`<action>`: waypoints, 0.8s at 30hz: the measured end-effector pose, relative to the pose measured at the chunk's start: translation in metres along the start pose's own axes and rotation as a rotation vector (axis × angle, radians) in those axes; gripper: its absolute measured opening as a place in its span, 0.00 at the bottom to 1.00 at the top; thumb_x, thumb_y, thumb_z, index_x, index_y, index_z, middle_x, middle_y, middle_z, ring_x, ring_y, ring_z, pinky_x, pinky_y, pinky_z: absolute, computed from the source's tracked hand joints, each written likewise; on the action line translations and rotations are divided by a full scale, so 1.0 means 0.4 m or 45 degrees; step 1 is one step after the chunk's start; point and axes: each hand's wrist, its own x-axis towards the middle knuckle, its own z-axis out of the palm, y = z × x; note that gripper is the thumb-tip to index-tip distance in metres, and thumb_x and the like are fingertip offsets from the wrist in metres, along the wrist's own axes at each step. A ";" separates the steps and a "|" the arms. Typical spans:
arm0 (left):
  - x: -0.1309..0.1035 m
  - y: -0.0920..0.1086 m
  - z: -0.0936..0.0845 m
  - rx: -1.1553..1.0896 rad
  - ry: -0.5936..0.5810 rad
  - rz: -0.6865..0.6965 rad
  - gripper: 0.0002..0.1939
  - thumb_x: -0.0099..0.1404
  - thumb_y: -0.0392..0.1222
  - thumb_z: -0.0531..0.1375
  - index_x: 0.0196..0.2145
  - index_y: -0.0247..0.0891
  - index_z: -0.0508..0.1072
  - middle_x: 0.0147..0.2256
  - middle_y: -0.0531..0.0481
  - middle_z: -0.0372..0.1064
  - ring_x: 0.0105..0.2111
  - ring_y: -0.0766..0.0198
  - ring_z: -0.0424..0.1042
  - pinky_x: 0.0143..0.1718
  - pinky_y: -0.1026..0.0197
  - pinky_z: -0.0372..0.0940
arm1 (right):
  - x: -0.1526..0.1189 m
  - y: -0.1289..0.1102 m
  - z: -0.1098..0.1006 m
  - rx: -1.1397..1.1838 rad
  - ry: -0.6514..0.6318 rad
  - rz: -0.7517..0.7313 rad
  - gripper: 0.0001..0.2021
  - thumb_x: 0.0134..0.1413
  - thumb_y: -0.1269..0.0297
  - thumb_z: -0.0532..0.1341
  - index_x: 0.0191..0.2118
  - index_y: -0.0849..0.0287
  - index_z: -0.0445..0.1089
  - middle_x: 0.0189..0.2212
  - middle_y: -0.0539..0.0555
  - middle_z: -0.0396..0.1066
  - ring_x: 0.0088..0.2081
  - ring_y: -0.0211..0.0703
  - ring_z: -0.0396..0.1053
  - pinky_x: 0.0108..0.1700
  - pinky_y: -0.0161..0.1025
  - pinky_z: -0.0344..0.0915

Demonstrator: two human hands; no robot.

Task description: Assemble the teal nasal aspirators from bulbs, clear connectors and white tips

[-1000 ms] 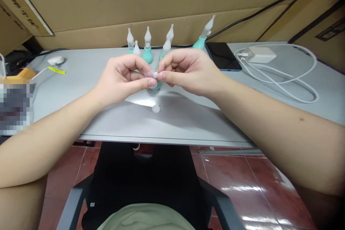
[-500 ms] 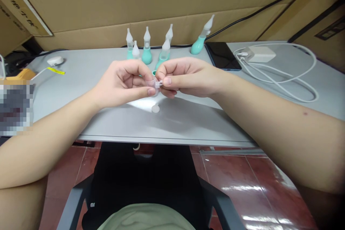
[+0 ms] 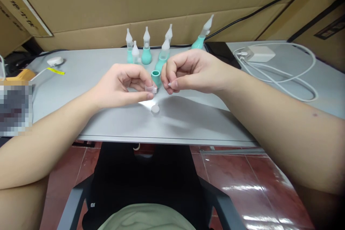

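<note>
Between its thumb and fingertips, my left hand (image 3: 125,84) pinches a clear plastic piece (image 3: 151,89), tilted on its side. My right hand (image 3: 192,72), a short distance to the right, pinches a tiny translucent part (image 3: 169,84); most of that part is covered by the fingers. An open-topped teal bulb (image 3: 155,77) stands between and just behind the two hands. Below them on the grey table (image 3: 121,125) rests a small round whitish disc (image 3: 155,109).
Several teal bulbs with clear middles and white tips, one of them here (image 3: 146,48), stand along the back. A dark phone (image 3: 222,52), a white charger (image 3: 260,54) with its coiled cable, and a round white device (image 3: 55,61) lie on the table.
My hands have moved apart, the right one shifting right with the tiny part. The clear piece stays in my left hand, and more of the open teal bulb shows.
</note>
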 end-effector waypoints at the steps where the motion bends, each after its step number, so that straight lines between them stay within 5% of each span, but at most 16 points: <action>1: -0.001 -0.001 -0.001 0.019 -0.020 0.013 0.08 0.70 0.35 0.81 0.42 0.44 0.89 0.43 0.52 0.92 0.41 0.59 0.93 0.49 0.58 0.93 | -0.001 -0.003 0.001 -0.035 -0.007 0.005 0.20 0.72 0.62 0.88 0.36 0.61 0.79 0.36 0.54 0.83 0.36 0.37 0.79 0.39 0.32 0.76; 5: -0.004 -0.004 -0.011 0.125 -0.089 -0.002 0.06 0.71 0.36 0.80 0.44 0.43 0.89 0.45 0.49 0.92 0.44 0.57 0.92 0.54 0.55 0.93 | 0.000 -0.012 0.015 -0.119 -0.053 0.106 0.12 0.66 0.73 0.82 0.38 0.60 0.80 0.35 0.51 0.83 0.33 0.35 0.77 0.36 0.31 0.73; 10: -0.003 -0.010 -0.030 0.298 -0.192 -0.020 0.06 0.74 0.43 0.80 0.45 0.41 0.91 0.47 0.45 0.92 0.45 0.57 0.92 0.49 0.59 0.91 | -0.002 -0.012 0.022 -0.380 -0.166 0.243 0.05 0.64 0.72 0.75 0.44 0.58 0.87 0.32 0.46 0.81 0.31 0.34 0.74 0.34 0.32 0.71; 19: 0.006 -0.017 -0.044 0.424 -0.339 0.121 0.03 0.77 0.35 0.78 0.44 0.41 0.89 0.42 0.50 0.90 0.38 0.64 0.88 0.46 0.65 0.85 | -0.002 0.005 0.023 -0.872 -0.176 0.024 0.10 0.69 0.79 0.73 0.43 0.59 0.92 0.35 0.49 0.84 0.33 0.35 0.74 0.38 0.36 0.66; 24: 0.007 -0.014 -0.049 0.490 -0.335 0.063 0.03 0.77 0.40 0.78 0.45 0.42 0.90 0.42 0.49 0.90 0.38 0.63 0.86 0.43 0.63 0.82 | 0.005 0.009 0.029 -0.948 -0.178 -0.065 0.09 0.72 0.81 0.75 0.43 0.60 0.92 0.33 0.48 0.81 0.32 0.34 0.71 0.37 0.35 0.64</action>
